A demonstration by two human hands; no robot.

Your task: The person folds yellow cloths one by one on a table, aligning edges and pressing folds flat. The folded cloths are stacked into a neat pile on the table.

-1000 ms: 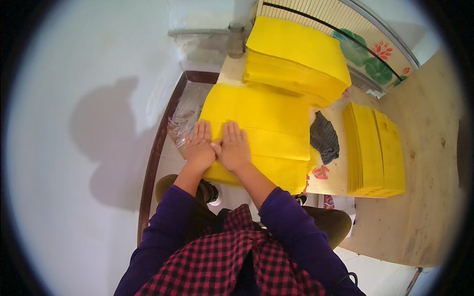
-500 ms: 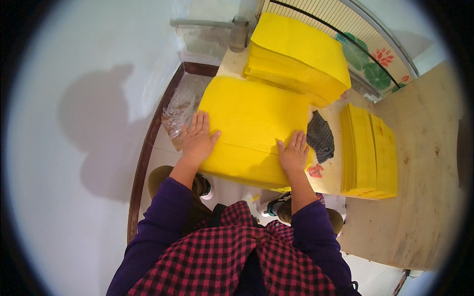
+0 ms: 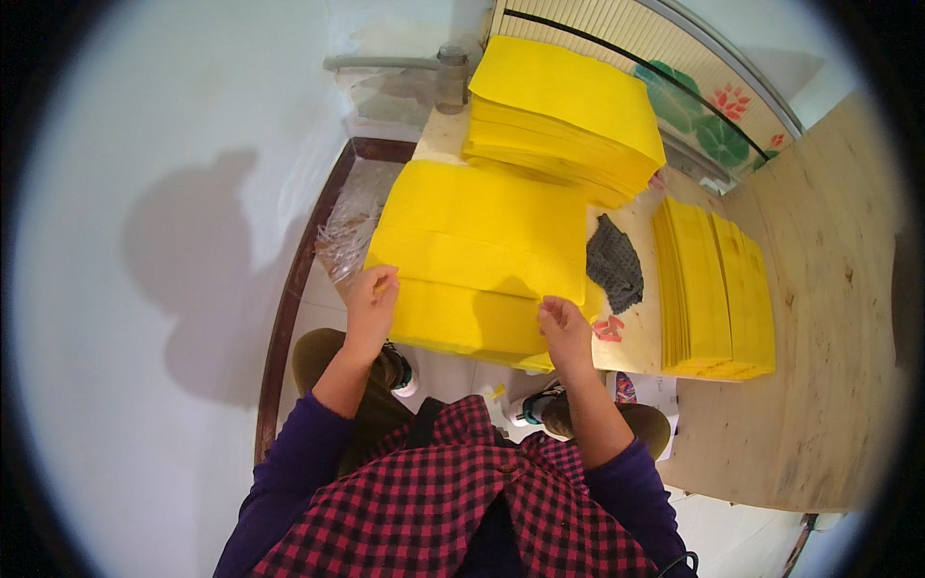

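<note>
A yellow felt-like sheet [image 3: 472, 226] lies on top of a yellow pile in front of me, its near edge running across the pile. At the left end of that edge is my left hand [image 3: 370, 313], fingers curled in and closed on the sheet's border. My right hand [image 3: 568, 337] pinches the same edge near its right end. Below the edge, more yellow material [image 3: 462, 318] of the pile shows. The exact grip of the fingertips is partly hidden by the hands.
Behind stands a thick yellow stack [image 3: 564, 106]; another yellow stack [image 3: 708, 289] sits at the right by a wooden board [image 3: 819, 337]. A dark grey cloth [image 3: 614, 262] and a red item [image 3: 607, 329] lie between. A glass jar [image 3: 451, 77] and clear plastic [image 3: 352, 222] are left.
Both hands lay flat on the yellow pile with fingers spread. They have drawn back toward me, and the fingers have closed at the top sheet's near edge.
</note>
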